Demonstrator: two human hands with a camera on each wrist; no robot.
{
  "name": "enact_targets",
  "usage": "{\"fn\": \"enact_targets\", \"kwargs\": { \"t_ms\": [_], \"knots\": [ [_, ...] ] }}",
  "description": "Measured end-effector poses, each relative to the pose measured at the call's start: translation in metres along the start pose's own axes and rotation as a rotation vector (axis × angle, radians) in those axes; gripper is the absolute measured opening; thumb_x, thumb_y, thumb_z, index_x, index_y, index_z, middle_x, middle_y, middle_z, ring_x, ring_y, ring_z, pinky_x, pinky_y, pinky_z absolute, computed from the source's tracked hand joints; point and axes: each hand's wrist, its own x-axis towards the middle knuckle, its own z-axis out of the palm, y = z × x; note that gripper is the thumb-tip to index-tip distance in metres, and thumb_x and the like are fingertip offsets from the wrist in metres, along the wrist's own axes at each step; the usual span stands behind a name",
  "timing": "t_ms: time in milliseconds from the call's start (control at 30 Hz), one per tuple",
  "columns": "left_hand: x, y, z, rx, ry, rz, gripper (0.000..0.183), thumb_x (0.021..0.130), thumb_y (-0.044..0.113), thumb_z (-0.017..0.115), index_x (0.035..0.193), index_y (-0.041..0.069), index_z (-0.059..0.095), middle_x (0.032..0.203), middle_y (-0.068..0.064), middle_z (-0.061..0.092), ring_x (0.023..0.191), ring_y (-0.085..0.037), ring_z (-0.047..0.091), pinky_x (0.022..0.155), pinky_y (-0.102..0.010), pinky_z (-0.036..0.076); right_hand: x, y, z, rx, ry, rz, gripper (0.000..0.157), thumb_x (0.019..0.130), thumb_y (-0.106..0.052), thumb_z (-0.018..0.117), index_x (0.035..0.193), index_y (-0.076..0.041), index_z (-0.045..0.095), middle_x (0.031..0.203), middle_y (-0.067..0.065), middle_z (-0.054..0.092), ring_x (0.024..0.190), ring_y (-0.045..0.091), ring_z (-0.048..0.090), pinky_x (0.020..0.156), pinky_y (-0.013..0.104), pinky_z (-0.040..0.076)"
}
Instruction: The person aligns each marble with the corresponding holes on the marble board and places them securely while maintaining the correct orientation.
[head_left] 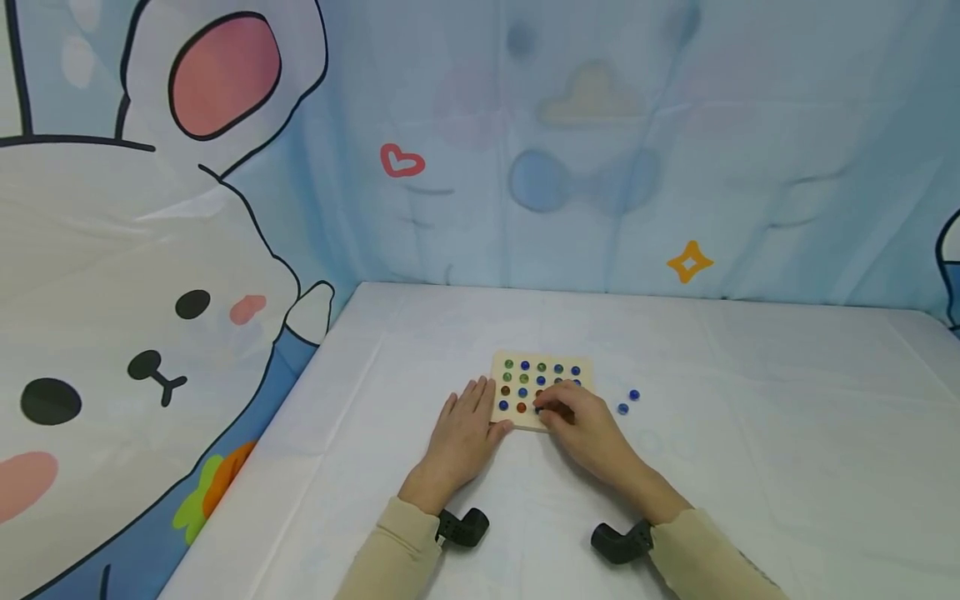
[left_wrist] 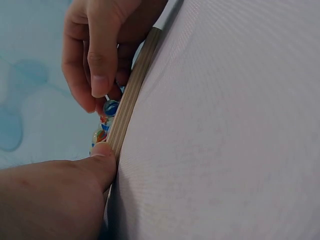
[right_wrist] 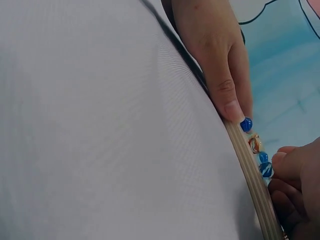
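A pale wooden board (head_left: 531,421) with rows of glass marbles lies on the white table. My left hand (head_left: 463,433) rests flat along its left edge, fingers straight, the thumb (left_wrist: 102,150) at the near corner. Over the front row, my right hand (head_left: 588,433) has its fingers curled, pinching a blue swirled marble (right_wrist: 266,170) at the board's surface. That marble (left_wrist: 111,107) shows just under the fingertips in the left wrist view. Green, blue and reddish marbles fill the visible rows to the left and back; the right hand hides the board's front right part.
Two loose blue marbles, one farther back (head_left: 634,395) and one nearer (head_left: 622,408), lie on the table to the right of the board. A white cloth covers the table (head_left: 787,433). Behind it hangs a light blue printed curtain (head_left: 465,225), with a cartoon rabbit at left.
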Motion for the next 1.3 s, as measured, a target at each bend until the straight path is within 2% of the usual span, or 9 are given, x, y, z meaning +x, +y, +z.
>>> {"fn": "enact_targets", "kwargs": {
  "t_ms": [133, 367, 700, 900, 1100, 1300],
  "knots": [
    [0.0, 0.0, 0.0, 0.003, -0.001, -0.007, 0.068, 0.105, 0.043, 0.044, 0.157, 0.004, 0.025, 0.162, -0.013, 0.029, 0.152, -0.029, 0.026, 0.123, -0.049, 0.024, 0.0, -0.001, -0.004, 0.013, 0.01, -0.003, 0.014, 0.089, -0.002, 0.071, 0.102, -0.009, 0.072, 0.1, 0.0, 0.068, 0.085, 0.011, 0.061, 0.074, 0.019, 0.054],
    [0.001, 0.001, 0.0, 0.006, -0.006, -0.016, 0.068, 0.105, 0.044, 0.043, 0.157, 0.004, 0.025, 0.163, -0.013, 0.028, 0.152, -0.028, 0.026, 0.124, -0.048, 0.023, -0.002, -0.001, -0.016, -0.002, 0.034, -0.005, 0.012, 0.091, -0.003, 0.07, 0.1, -0.01, 0.072, 0.102, -0.001, 0.068, 0.092, 0.012, 0.064, 0.081, 0.024, 0.058],
    [0.0, 0.002, -0.001, -0.01, 0.0, -0.009, 0.067, 0.105, 0.042, 0.044, 0.157, 0.004, 0.025, 0.163, -0.013, 0.029, 0.152, -0.029, 0.026, 0.124, -0.049, 0.023, -0.011, 0.007, -0.04, -0.039, 0.091, 0.003, 0.012, 0.091, -0.002, 0.068, 0.101, -0.008, 0.071, 0.1, 0.0, 0.067, 0.092, 0.013, 0.062, 0.079, 0.028, 0.058],
    [0.0, 0.001, 0.0, -0.021, 0.002, -0.005, 0.067, 0.105, 0.041, 0.044, 0.157, 0.003, 0.025, 0.163, -0.013, 0.028, 0.152, -0.029, 0.025, 0.124, -0.049, 0.022, -0.016, 0.015, -0.05, -0.066, 0.143, -0.013, 0.014, 0.091, 0.001, 0.068, 0.101, -0.007, 0.071, 0.1, 0.001, 0.068, 0.091, 0.012, 0.062, 0.075, 0.018, 0.054],
    [0.0, 0.001, 0.0, -0.023, -0.006, -0.009, 0.068, 0.105, 0.043, 0.044, 0.157, 0.004, 0.024, 0.163, -0.013, 0.027, 0.152, -0.029, 0.024, 0.124, -0.049, 0.022, -0.021, 0.022, -0.058, -0.104, 0.173, 0.038, 0.015, 0.092, 0.0, 0.066, 0.103, -0.009, 0.07, 0.103, 0.002, 0.067, 0.092, 0.01, 0.059, 0.078, 0.014, 0.052],
    [0.0, 0.001, 0.001, -0.028, -0.001, -0.008, 0.068, 0.105, 0.043, 0.044, 0.157, 0.004, 0.024, 0.163, -0.013, 0.027, 0.152, -0.028, 0.024, 0.124, -0.049, 0.021, -0.024, 0.03, -0.062, -0.133, 0.196, 0.087, 0.016, 0.095, -0.003, 0.061, 0.108, -0.009, 0.067, 0.108, 0.004, 0.066, 0.098, 0.017, 0.061, 0.081, 0.006, 0.045]
  ]
}}
